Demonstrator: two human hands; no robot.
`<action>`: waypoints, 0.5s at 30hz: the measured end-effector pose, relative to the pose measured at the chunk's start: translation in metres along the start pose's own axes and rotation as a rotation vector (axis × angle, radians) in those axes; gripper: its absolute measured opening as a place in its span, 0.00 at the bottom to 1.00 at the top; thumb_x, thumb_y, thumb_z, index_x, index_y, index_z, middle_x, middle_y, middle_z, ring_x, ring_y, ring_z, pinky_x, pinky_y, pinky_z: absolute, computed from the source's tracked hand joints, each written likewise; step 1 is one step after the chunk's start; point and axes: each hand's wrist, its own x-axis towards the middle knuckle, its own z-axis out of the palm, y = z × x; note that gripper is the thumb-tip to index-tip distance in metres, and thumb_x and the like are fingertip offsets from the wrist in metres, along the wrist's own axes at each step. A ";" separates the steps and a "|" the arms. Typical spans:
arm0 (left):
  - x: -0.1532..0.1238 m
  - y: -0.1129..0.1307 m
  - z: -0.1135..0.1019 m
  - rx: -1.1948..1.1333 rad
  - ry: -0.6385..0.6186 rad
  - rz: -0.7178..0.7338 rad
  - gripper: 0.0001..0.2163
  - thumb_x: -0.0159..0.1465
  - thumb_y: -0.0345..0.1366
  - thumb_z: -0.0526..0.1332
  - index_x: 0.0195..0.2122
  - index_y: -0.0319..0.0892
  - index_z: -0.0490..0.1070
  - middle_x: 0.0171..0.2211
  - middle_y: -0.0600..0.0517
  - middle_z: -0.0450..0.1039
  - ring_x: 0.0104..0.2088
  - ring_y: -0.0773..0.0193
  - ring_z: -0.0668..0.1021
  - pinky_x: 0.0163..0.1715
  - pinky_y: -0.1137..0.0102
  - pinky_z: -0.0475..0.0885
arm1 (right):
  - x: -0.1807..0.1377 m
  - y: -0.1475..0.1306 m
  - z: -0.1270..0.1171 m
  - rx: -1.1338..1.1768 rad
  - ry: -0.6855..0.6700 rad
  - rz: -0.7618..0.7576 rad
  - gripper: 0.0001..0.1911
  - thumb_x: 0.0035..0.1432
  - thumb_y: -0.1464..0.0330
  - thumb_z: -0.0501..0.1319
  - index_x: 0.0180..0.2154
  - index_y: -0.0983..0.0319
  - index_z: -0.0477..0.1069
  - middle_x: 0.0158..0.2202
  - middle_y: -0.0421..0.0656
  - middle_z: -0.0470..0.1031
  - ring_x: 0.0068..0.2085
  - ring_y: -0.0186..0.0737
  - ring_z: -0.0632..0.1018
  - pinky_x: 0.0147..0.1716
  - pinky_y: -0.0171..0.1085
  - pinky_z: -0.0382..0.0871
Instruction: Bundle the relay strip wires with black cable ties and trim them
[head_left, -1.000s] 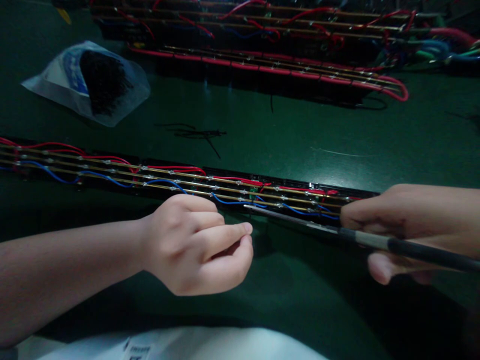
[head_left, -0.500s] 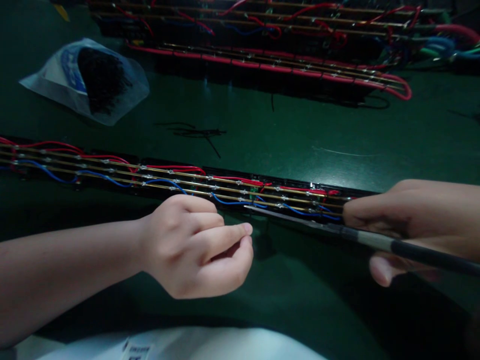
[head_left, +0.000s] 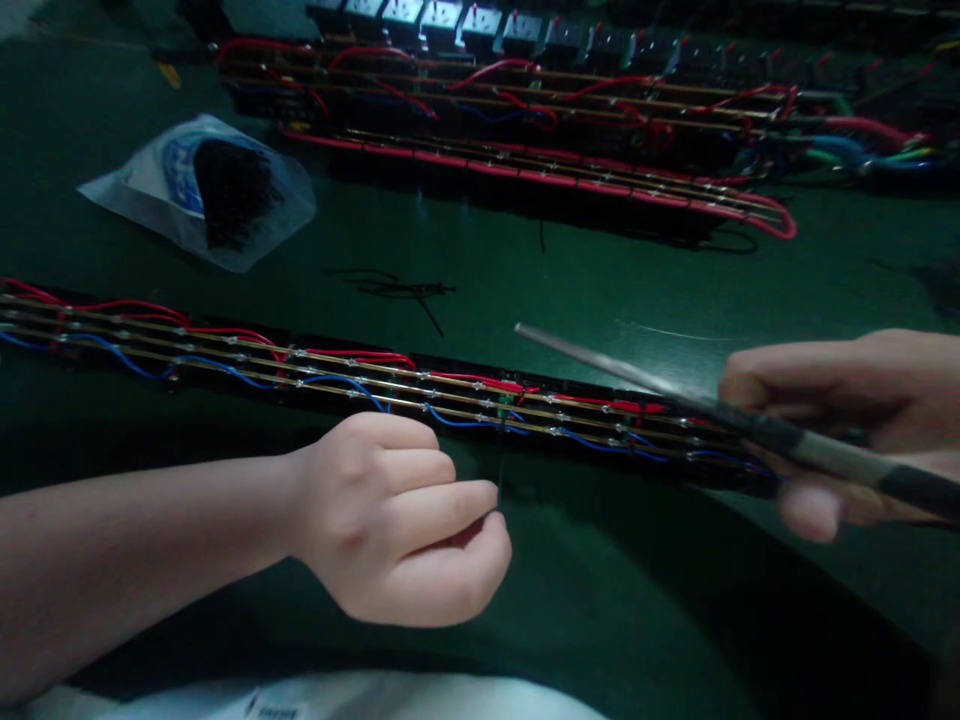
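the tool (head_left: 712,408) rose, gripped by the right hand (head_left: 874,385). one wired strip (head_left: 352,380) lies beyond the left hand (head_left: 397,520), pinching one strand (head_left: 501,474).

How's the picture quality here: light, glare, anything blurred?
Head view: dim overall, nearly black at lower right; head view: a pale sheen on the green tabletop left of the right hand; head view: the long tool in that hand looks soft and smeared, the left hand crisper; head view: the printed label at the bottom edge is unreadable.
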 end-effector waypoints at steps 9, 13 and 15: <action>-0.003 0.000 0.008 0.003 0.073 0.000 0.03 0.60 0.27 0.66 0.32 0.41 0.76 0.34 0.49 0.85 0.24 0.67 0.79 0.18 0.69 0.68 | 0.035 -0.006 -0.011 -0.407 0.660 0.002 0.28 0.58 0.42 0.56 0.42 0.58 0.76 0.32 0.48 0.80 0.29 0.49 0.78 0.26 0.44 0.68; -0.002 -0.003 0.009 0.040 0.094 -0.013 0.02 0.63 0.27 0.65 0.34 0.40 0.75 0.36 0.49 0.86 0.25 0.67 0.79 0.22 0.68 0.70 | 0.050 0.011 -0.013 -0.440 0.662 -0.081 0.22 0.60 0.52 0.58 0.45 0.60 0.78 0.45 0.52 0.81 0.45 0.56 0.80 0.45 0.53 0.75; 0.000 -0.006 0.007 0.085 0.106 -0.047 0.03 0.64 0.27 0.64 0.34 0.40 0.74 0.37 0.50 0.86 0.27 0.67 0.80 0.25 0.68 0.72 | 0.056 0.016 -0.012 -0.450 0.658 -0.116 0.21 0.60 0.52 0.59 0.43 0.60 0.78 0.46 0.53 0.80 0.46 0.55 0.80 0.48 0.52 0.75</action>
